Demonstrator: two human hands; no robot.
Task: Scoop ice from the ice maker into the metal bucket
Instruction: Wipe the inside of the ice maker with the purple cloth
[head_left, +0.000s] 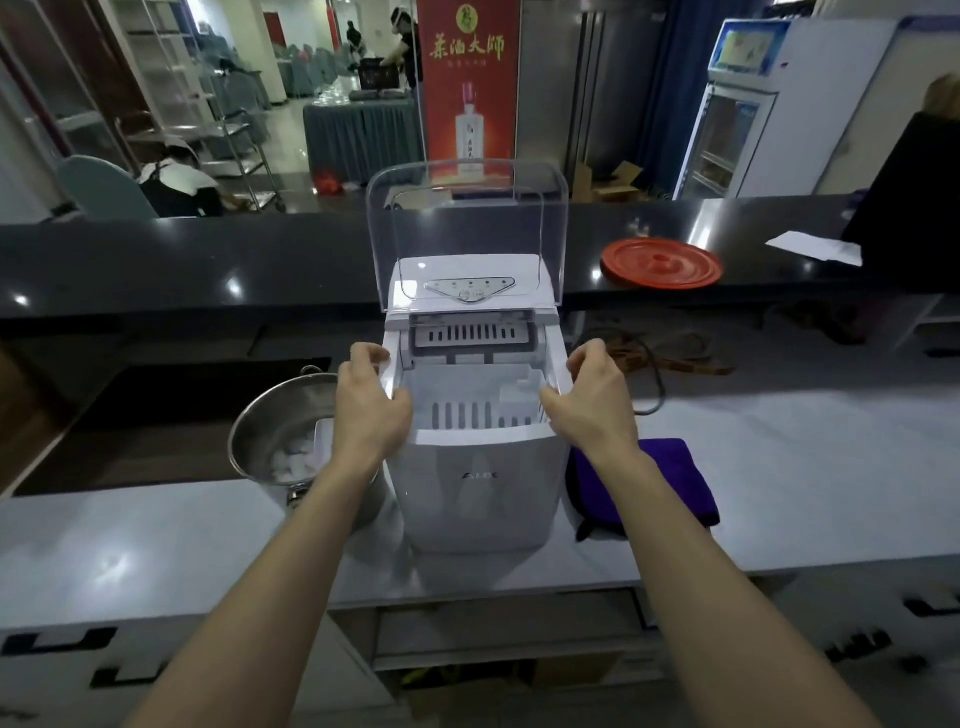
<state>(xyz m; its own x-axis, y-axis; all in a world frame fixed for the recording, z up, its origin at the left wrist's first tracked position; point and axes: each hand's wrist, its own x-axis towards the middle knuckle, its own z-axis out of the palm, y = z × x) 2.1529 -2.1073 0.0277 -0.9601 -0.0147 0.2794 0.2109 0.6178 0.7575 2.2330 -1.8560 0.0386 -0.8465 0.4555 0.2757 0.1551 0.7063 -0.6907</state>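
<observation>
A white ice maker (475, 483) stands on the grey counter with its clear lid (465, 218) raised upright. A white slotted basket (467, 400) sits in its open top and looks empty of ice. My left hand (369, 410) grips the basket's left rim, thumb inside. My right hand (592, 400) grips the right rim the same way. The metal bucket (275, 431) stands just left of the machine, holding some ice and what looks like a clear scoop, partly hidden by my left forearm.
A folded purple cloth (670, 483) lies right of the ice maker. A red round lid (661, 262) and a white paper (815, 247) rest on the black raised bar top behind. A dark cable (654, 374) loops behind the machine. A dark recessed sink area (171, 395) lies behind the bucket.
</observation>
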